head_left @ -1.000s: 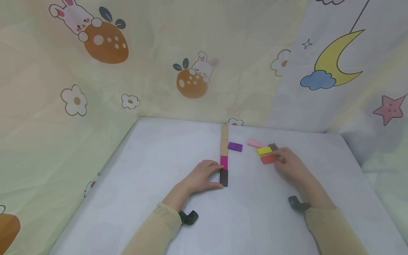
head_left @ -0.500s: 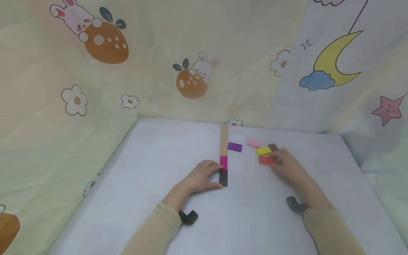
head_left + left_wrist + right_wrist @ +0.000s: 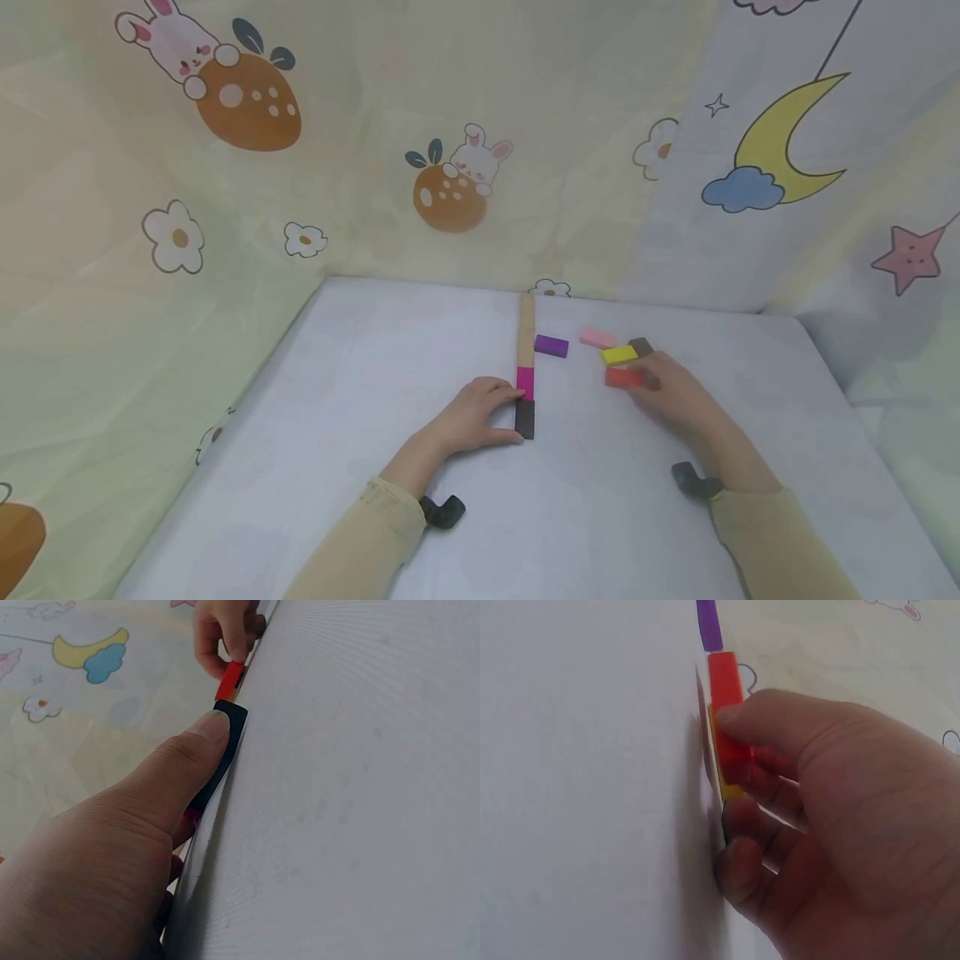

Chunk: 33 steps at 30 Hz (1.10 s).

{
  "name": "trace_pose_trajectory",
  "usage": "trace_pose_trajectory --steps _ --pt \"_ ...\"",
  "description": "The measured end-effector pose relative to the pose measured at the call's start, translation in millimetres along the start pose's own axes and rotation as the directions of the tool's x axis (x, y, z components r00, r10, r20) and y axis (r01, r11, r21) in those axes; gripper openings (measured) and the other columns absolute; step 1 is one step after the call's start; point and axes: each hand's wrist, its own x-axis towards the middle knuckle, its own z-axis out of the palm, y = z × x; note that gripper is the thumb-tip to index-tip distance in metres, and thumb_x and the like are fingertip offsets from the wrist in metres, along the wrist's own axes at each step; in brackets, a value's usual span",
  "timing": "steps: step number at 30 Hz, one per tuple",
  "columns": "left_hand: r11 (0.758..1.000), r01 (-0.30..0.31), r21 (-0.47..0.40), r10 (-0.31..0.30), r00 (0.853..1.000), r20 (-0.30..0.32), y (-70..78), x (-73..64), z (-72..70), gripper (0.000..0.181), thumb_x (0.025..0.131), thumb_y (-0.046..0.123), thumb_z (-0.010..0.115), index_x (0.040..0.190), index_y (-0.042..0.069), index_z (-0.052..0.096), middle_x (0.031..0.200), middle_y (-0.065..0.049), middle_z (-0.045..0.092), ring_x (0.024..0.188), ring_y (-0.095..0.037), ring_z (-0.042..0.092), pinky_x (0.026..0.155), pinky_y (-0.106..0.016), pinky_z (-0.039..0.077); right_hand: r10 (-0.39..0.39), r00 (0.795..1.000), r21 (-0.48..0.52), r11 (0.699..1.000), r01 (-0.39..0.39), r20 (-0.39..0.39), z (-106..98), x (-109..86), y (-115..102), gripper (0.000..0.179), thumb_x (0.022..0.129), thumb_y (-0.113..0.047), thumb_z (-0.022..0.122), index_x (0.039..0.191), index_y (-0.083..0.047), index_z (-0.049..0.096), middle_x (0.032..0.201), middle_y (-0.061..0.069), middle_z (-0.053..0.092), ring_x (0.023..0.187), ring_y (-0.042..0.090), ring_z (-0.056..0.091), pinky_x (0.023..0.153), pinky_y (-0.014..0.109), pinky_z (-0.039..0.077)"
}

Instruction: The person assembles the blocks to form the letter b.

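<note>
Red block [image 3: 622, 378] shifted slightly left, its slant straightened, right grip [image 3: 673, 395] moved along

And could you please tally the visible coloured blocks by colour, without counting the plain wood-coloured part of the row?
Red block: 1
Yellow block: 1
Pink block: 1
Purple block: 1
Magenta block: 1
Dark: 2 (row-end block, loose dark block)
Total: 7

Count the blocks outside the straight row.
5 visible: purple block right of the row; pink block, yellow block and dark block near the right hand; red block in that hand's grip. More may be hidden behind the hand.
</note>
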Motion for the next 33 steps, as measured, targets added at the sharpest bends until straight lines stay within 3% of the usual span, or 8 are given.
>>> trace_pose_trajectory --steps 15,24,28,33 --pt "1.0 -0.003 -0.003 0.003 1.0 0.002 0.9 -0.8 -2.8 0.075 0.082 0.062 0.07 0.146 0.031 0.048 0.143 0.004 0.05 0.137 -0.017 0.041 0.118 -0.038 0.036 0.065 0.995 0.059 0.996 -0.07 0.078 14 4.4 -29 0.055 0.089 -0.049 0.069 0.136 -0.026 0.052 0.129 0.006 0.058 0.114 0.029 0.053 0.089 0.05 0.055" --pt "1.0 -0.014 -0.002 0.014 1.0 -0.008 -0.2 -0.2 -2.3 0.075 0.081 0.063 0.07 0.145 0.031 0.048 0.141 0.003 0.051 0.136 -0.017 0.043 0.116 -0.039 0.037 0.058 0.998 0.052 0.997 -0.059 0.018 22 21.3 -22 0.051 0.09 -0.046 0.068 0.135 -0.028 0.053 0.127 0.004 0.059 0.112 0.028 0.055 0.087 0.047 0.055" --pt "1.0 -0.014 -0.002 0.014 1.0 -0.006 -0.5 0.5 -1.2 0.075 0.081 0.064 0.069 0.146 0.031 0.048 0.141 0.004 0.051 0.136 -0.017 0.042 0.116 -0.039 0.037 0.043 0.998 0.049 0.998 -0.041 -0.039 23 25.8 -21 0.049 0.09 -0.042 0.069 0.133 -0.022 0.054 0.131 0.006 0.056 0.118 0.029 0.054 0.094 0.053 0.053" --pt "1.0 -0.019 0.0 0.019 1.0 -0.009 -0.2 0.6 -0.7 0.075 0.082 0.063 0.07 0.146 0.03 0.048 0.141 0.003 0.051 0.136 -0.018 0.043 0.116 -0.039 0.037 0.003 0.997 0.052 0.999 0.001 -0.074 25 28.7 -26 0.047 0.091 -0.038 0.069 0.131 -0.018 0.055 0.126 0.008 0.057 0.111 0.029 0.054 0.091 0.05 0.054"
